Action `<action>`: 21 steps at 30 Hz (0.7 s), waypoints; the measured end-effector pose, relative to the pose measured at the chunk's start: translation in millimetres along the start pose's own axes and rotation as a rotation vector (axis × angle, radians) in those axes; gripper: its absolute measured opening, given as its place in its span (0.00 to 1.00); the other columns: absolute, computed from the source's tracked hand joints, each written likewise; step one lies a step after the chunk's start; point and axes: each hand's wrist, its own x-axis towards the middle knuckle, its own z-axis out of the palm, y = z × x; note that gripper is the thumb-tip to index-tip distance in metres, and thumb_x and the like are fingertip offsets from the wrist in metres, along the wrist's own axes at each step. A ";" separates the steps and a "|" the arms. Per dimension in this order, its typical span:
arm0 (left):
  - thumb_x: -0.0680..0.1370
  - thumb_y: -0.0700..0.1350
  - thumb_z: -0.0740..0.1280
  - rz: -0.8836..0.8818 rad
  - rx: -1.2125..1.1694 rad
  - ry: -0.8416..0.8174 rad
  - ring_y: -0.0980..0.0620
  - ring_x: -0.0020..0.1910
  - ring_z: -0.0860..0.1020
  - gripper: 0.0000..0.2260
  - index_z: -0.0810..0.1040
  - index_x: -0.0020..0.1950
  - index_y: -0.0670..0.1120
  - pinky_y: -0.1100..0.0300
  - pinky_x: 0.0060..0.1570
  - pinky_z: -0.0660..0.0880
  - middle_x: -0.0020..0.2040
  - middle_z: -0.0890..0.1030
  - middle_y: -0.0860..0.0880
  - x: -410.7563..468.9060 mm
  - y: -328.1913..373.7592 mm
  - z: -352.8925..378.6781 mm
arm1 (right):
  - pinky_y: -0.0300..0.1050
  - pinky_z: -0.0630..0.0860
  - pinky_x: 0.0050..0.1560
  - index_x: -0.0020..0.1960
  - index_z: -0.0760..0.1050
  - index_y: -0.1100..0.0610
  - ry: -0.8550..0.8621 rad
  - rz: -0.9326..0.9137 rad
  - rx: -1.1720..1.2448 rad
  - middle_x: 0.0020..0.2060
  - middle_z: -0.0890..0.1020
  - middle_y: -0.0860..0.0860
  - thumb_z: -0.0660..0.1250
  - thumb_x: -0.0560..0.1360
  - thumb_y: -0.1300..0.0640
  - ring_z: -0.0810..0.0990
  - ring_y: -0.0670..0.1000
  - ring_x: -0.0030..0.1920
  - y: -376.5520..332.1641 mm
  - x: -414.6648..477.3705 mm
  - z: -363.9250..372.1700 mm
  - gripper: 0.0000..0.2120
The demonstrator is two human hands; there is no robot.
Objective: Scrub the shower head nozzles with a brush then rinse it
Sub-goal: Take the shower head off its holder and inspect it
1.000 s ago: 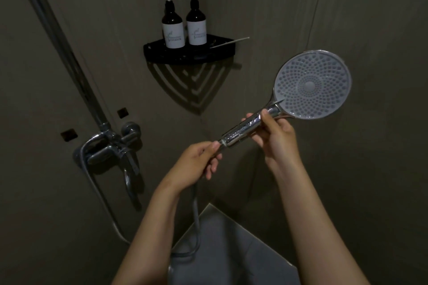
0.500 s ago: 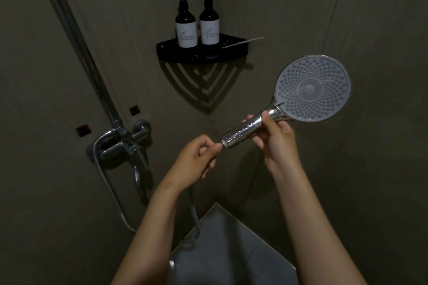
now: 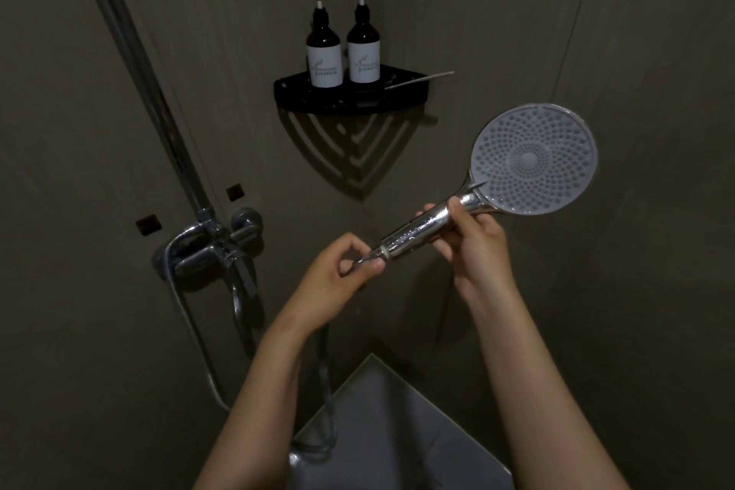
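Note:
I hold a chrome hand shower head (image 3: 533,159) in front of the corner, its round grey nozzle face turned toward me. My right hand (image 3: 473,247) grips the chrome handle just below the head. My left hand (image 3: 338,278) pinches the hose connector at the handle's lower end between thumb and fingers. The hose (image 3: 324,382) hangs down from there toward the floor. A thin pale brush handle (image 3: 421,79) sticks out to the right from the black corner shelf (image 3: 350,99); its bristle end is hidden.
Two dark pump bottles (image 3: 344,52) with white labels stand on the shelf. A chrome mixer tap (image 3: 214,251) and riser pipe (image 3: 135,64) are on the left wall. Dark tiled walls close in on both sides; grey floor (image 3: 397,430) shows below.
My left hand's fingers have shifted on the hose connector, now pinching it more tightly. The view has drifted left, so the shelf and tap sit further right. The shower head has barely moved.

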 end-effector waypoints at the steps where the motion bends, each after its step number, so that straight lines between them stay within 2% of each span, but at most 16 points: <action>1: 0.77 0.39 0.65 0.011 -0.001 0.013 0.63 0.19 0.65 0.04 0.71 0.45 0.42 0.74 0.21 0.59 0.21 0.70 0.56 0.3 0.2 0.5 | 0.46 0.81 0.47 0.60 0.71 0.62 0.002 0.001 0.003 0.52 0.82 0.62 0.64 0.77 0.59 0.83 0.55 0.52 -0.6 0.1 -0.4 0.13; 5: 0.79 0.42 0.63 0.030 0.042 -0.001 0.62 0.22 0.64 0.06 0.73 0.43 0.41 0.70 0.23 0.60 0.25 0.69 0.55 1.9 -3.6 -0.2 | 0.46 0.82 0.47 0.61 0.71 0.64 0.017 0.001 0.014 0.52 0.82 0.62 0.64 0.77 0.60 0.83 0.55 0.52 -2.1 -0.9 -1.6 0.14; 8: 0.80 0.45 0.61 0.009 0.086 -0.033 0.62 0.24 0.65 0.09 0.73 0.40 0.45 0.69 0.25 0.62 0.28 0.70 0.52 1.9 -7.3 0.1 | 0.44 0.82 0.42 0.57 0.72 0.62 0.024 -0.001 0.004 0.52 0.82 0.62 0.64 0.77 0.60 0.83 0.56 0.52 -1.8 -2.1 -2.8 0.11; 10: 0.81 0.46 0.59 -0.026 0.070 -0.057 0.60 0.24 0.67 0.12 0.72 0.38 0.47 0.68 0.26 0.64 0.30 0.70 0.51 1.5 -8.6 1.3 | 0.44 0.81 0.43 0.57 0.72 0.61 0.021 -0.005 -0.017 0.51 0.83 0.61 0.65 0.77 0.60 0.84 0.55 0.51 -1.9 -2.5 -3.2 0.10; 13: 0.82 0.48 0.55 -0.103 -0.009 -0.060 0.58 0.25 0.67 0.15 0.74 0.39 0.45 0.66 0.28 0.65 0.27 0.69 0.53 0.9 -8.6 3.8 | 0.44 0.81 0.42 0.55 0.73 0.61 -0.008 -0.027 -0.032 0.48 0.83 0.60 0.64 0.77 0.60 0.85 0.52 0.46 -2.5 -4.0 -2.4 0.08; 16: 0.82 0.48 0.54 -0.151 -0.080 -0.042 0.59 0.25 0.66 0.17 0.76 0.39 0.44 0.67 0.28 0.65 0.23 0.69 0.55 0.9 -9.0 4.5 | 0.47 0.81 0.46 0.52 0.74 0.60 -0.020 -0.051 -0.068 0.48 0.84 0.59 0.64 0.77 0.60 0.84 0.54 0.47 -1.7 -5.2 -1.9 0.06; 19: 0.79 0.48 0.60 -0.116 -0.115 -0.051 0.60 0.24 0.66 0.10 0.77 0.42 0.47 0.69 0.25 0.62 0.25 0.69 0.54 -2.3 -7.1 4.5 | 0.46 0.79 0.47 0.57 0.73 0.60 -0.018 -0.054 -0.085 0.49 0.84 0.59 0.64 0.77 0.58 0.84 0.55 0.49 -1.9 -5.4 -4.2 0.10; 21: 0.76 0.41 0.67 -0.072 -0.111 -0.044 0.63 0.24 0.70 0.01 0.75 0.46 0.45 0.73 0.25 0.64 0.24 0.74 0.55 -3.5 -5.0 4.5 | 0.45 0.79 0.46 0.58 0.72 0.60 -0.026 -0.047 -0.086 0.50 0.84 0.58 0.64 0.77 0.58 0.84 0.54 0.50 -2.1 -5.7 -5.7 0.11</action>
